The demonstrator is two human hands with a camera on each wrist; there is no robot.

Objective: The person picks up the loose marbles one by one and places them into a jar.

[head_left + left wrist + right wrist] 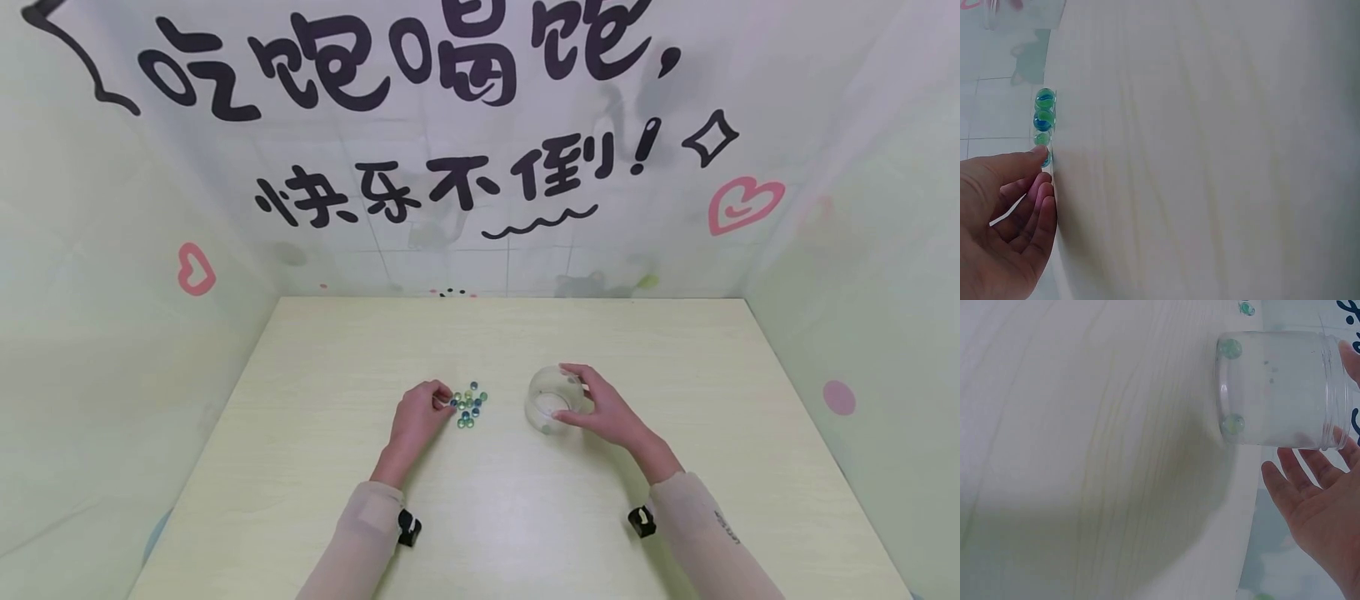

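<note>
The pale wood-grain tabletop point(487, 333) ends far off in a straight edge against a white wall printed with black lettering point(472, 183); its left and right edges slant outward toward the near side, well apart from both hands; a broad stretch of board lies between the hands and the far edge, with wide margins to left and right; a cluster of small blue and green glass marbles point(468, 404) lies a little left of the middle, some touching; to its right, across a strip of board, stands a clear, round glass jar point(542, 396), upright, its mouth up, with two green glass marbles point(1232, 424) showing low inside; the left hand point(418, 412) reaches in from the near left, just left of the cluster, wrist low, thumb and forefinger tips close together at one marble, the other fingers bent; whether that marble is pinched or only touched, I cannot tell; the right hand point(611, 417) comes from the near right and holds the jar by its upper part, fingers curved round the far side, thumb on the near side; both forearms, in pale sleeves point(697, 517), angle inward.
</note>
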